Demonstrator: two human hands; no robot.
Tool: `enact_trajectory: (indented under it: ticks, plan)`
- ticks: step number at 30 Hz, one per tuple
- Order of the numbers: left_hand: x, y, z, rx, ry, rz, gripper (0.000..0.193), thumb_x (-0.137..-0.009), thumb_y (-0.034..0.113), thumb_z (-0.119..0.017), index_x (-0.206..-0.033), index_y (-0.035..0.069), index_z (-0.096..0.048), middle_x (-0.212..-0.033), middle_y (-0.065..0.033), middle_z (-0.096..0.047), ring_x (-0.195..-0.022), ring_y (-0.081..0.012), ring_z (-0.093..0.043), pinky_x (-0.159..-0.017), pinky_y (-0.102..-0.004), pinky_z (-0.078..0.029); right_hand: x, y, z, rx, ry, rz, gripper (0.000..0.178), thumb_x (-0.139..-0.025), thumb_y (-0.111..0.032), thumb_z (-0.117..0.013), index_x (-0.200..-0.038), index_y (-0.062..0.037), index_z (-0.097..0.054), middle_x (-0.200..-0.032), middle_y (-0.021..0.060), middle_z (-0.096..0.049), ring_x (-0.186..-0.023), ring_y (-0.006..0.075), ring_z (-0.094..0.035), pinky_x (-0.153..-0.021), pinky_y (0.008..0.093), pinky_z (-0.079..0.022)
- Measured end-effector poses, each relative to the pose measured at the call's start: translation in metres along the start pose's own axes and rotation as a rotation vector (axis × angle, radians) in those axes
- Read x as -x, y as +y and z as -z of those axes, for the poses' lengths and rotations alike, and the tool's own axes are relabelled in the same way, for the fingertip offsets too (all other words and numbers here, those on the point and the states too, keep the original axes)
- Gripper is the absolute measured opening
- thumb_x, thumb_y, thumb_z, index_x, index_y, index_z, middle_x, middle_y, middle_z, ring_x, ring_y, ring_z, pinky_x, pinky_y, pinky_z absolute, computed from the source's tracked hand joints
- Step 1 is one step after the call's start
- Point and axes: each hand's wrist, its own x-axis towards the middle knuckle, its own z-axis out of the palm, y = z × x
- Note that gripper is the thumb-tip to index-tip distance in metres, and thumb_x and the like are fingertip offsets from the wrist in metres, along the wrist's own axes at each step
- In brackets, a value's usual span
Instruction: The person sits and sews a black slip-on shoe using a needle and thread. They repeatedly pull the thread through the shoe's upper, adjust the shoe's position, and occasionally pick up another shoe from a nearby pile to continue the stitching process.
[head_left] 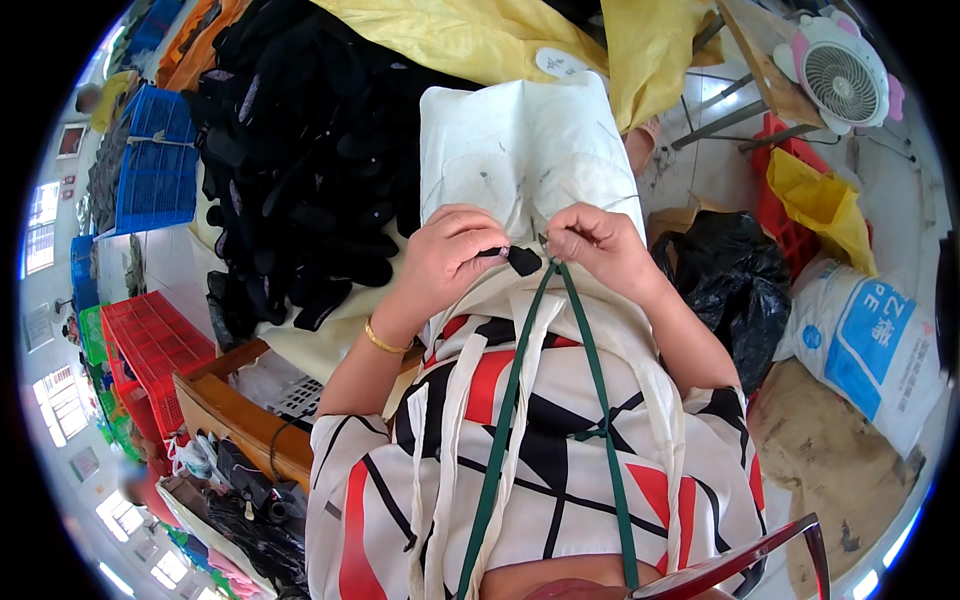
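Over the white apron [520, 150] on my lap, my two hands meet close together. My left hand [450, 255] pinches a small black fabric piece [522, 261], whose rounded end sticks out toward the right. Fingers of my right hand [597, 245] are closed round a small metal tool [543, 240], mostly hidden, that looks like thread snips. A green cord [585, 330] loops down from my neck and ends at this hand. Left of my lap lies a big heap of similar black fabric pieces [310, 150], reaching close to my left forearm.
Yellow sheeting [450, 35] lies beyond the heap. To the left are a blue crate [155, 165], a red crate [155, 345] and a wooden drawer [240, 410]. On the right stand a small fan [845, 80], a black plastic bag [725, 270] and a white-blue sack [865, 340].
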Motion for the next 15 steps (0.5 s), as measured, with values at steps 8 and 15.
enact_trajectory:
  ticks: [8, 15]
  plan:
    - [0.0, 0.004, 0.003, -0.044, -0.033, -0.113, 0.023, -0.072, 0.012, -0.08, -0.093, 0.009, -0.072, -0.099, -0.0047, -0.069, -0.099, -0.029, -0.065, -0.084, -0.0364, -0.053, 0.006, -0.019, -0.006, 0.356, -0.146, 0.192, 0.014, -0.094, -0.006, -0.063, -0.107, -0.0058, -0.067, -0.091, 0.0062, -0.071, -0.072, 0.0156, -0.066, -0.069, 0.0259, -0.052]
    - [-0.005, 0.01, 0.004, -0.045, -0.03, -0.136, 0.026, -0.069, 0.008, -0.081, -0.092, 0.009, -0.071, -0.094, -0.0055, -0.069, -0.097, -0.029, -0.064, -0.079, -0.0354, -0.055, 0.005, -0.018, -0.005, 0.351, -0.178, 0.204, 0.015, -0.093, -0.006, -0.063, -0.107, -0.0047, -0.068, -0.091, 0.0064, -0.072, -0.072, 0.0162, -0.067, -0.069, 0.0272, -0.053]
